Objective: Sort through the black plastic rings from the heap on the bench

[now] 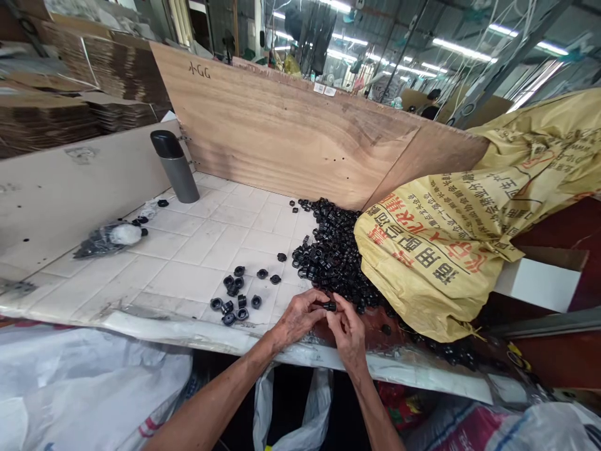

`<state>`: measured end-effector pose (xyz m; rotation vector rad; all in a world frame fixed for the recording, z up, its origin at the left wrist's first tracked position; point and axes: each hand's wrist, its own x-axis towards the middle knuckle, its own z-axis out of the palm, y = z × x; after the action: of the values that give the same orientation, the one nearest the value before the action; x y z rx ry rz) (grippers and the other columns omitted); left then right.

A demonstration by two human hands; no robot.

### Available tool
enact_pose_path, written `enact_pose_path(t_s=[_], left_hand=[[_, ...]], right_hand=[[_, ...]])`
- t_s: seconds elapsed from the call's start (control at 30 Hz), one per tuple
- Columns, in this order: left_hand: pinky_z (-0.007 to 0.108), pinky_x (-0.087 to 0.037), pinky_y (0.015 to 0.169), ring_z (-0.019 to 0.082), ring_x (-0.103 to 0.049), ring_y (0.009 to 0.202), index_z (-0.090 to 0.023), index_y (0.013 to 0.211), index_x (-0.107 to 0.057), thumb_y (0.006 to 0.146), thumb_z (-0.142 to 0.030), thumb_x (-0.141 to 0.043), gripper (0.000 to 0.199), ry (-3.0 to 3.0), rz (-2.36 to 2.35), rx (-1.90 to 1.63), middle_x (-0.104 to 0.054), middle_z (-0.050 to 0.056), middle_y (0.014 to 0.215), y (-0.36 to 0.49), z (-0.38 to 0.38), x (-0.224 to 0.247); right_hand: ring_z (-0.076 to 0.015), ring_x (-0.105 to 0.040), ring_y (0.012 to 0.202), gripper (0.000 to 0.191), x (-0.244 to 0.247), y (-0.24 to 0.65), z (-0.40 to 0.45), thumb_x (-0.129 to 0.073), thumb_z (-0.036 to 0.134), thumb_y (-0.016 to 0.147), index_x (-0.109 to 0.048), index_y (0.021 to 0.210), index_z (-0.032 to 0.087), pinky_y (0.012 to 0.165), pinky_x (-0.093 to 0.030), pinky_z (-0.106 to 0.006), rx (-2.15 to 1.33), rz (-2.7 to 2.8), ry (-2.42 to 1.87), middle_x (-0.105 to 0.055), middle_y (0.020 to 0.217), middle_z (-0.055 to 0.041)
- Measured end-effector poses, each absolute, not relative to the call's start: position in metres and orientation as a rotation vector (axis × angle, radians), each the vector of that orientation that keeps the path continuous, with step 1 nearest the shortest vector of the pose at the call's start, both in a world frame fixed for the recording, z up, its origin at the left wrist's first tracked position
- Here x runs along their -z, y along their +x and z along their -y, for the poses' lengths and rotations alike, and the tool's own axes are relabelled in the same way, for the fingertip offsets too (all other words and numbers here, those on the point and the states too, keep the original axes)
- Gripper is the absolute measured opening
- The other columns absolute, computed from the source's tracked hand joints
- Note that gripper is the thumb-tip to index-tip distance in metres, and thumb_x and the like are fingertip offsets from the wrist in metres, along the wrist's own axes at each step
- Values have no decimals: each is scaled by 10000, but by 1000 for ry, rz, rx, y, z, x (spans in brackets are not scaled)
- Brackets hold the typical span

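Observation:
Near the table's front edge, my left hand (300,316) and my right hand (346,326) meet around one small black plastic part (330,306), each pinching it with the fingertips. Just beyond them lies a large heap of similar black parts (328,250), reaching up to the yellow sack. To the left of my hands, several loose black parts (240,300) sit in a small group on the pale tiled surface, with a few single ones between that group and the heap.
A yellow woven sack (432,250) slumps over the right side. A grey bottle (177,172) stands at the back left, with a plastic bag of dark parts (106,241) nearer. Wooden boards (282,138) wall the back and left. An open bag (293,413) hangs below the edge.

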<state>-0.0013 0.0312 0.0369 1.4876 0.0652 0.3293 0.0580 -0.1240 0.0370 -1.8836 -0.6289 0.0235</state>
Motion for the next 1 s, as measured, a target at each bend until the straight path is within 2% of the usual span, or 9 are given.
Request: enact_pose_path(t_s=[0.07, 0.13, 0.17, 0.27, 0.33, 0.47, 0.73, 0.9, 1.0], left_hand=[[295, -518, 879, 188, -639, 971, -192, 1017, -691, 838, -159, -643, 189, 1526, -51, -341, -676, 40, 1036, -1, -31, -36], [290, -518, 865, 184, -639, 953, -196, 1009, -700, 846, -159, -635, 179, 1574, -36, -342, -677, 35, 1014, -1, -32, -33], [289, -518, 862, 183, -638, 951, -198, 1012, -702, 851, -158, -629, 181, 1591, -26, -339, -677, 35, 1013, 0, -32, -32], [295, -511, 891, 184, -635, 975, -201, 1046, -696, 857, -145, -620, 211, 1630, 2, -363, -677, 40, 1040, 1, -32, -30], [296, -508, 902, 184, -636, 984, -199, 1055, -691, 856, -140, -624, 218, 1647, 11, -384, -676, 43, 1053, 1, -32, -30], [296, -515, 889, 185, -642, 977, -189, 1049, -689, 860, -144, -629, 203, 1665, -3, -387, -677, 50, 1045, 1, -32, -33], [311, -508, 915, 188, -641, 990, -202, 1065, -702, 883, -148, -614, 210, 1688, 61, -421, -689, 51, 1039, 2, -33, -30], [316, -509, 929, 192, -649, 1009, -191, 1057, -696, 876, -163, -637, 192, 1700, 85, -445, -689, 70, 1086, 3, -32, -28], [319, -507, 932, 192, -651, 1003, -191, 1054, -698, 876, -165, -640, 189, 1696, 98, -437, -692, 70, 1079, 2, -32, -28]], right_hand=[[-157, -624, 593, 371, -35, 59, 125, -606, 411, 917, -686, 1183, 165, 626, -532, -273, -57, 655, -1886, -681, 702, -12], [-153, -601, 517, 322, -33, 60, 124, -603, 400, 922, -726, 1096, 158, 570, -525, -270, -48, 612, -1911, -635, 578, 12], [-157, -614, 530, 306, -33, 61, 123, -608, 396, 919, -736, 1066, 160, 565, -529, -271, -37, 604, -1910, -654, 602, 1], [-223, -701, 858, 275, -34, 61, 122, -627, 378, 904, -743, 1053, 178, 708, -580, -310, 3, 668, -1863, -735, 985, -104], [-240, -688, 964, 283, -34, 61, 122, -642, 372, 893, -724, 1088, 184, 771, -588, -330, 24, 641, -1830, -711, 1103, -124], [-191, -691, 782, 236, -32, 60, 122, -681, 370, 868, -693, 1008, 180, 731, -597, -316, 9, 505, -1789, -719, 929, -75], [-226, -666, 958, 195, -38, 60, 122, -634, 317, 906, -742, 1008, 190, 801, -578, -335, 56, 698, -1806, -694, 1031, -108], [-197, -689, 786, 301, -31, 59, 122, -660, 375, 878, -685, 1102, 176, 677, -591, -301, 54, 529, -1817, -713, 955, -84], [-158, -652, 610, 266, -30, 58, 122, -624, 399, 901, -683, 1036, 177, 595, -563, -272, 44, 526, -1866, -706, 799, -40]])
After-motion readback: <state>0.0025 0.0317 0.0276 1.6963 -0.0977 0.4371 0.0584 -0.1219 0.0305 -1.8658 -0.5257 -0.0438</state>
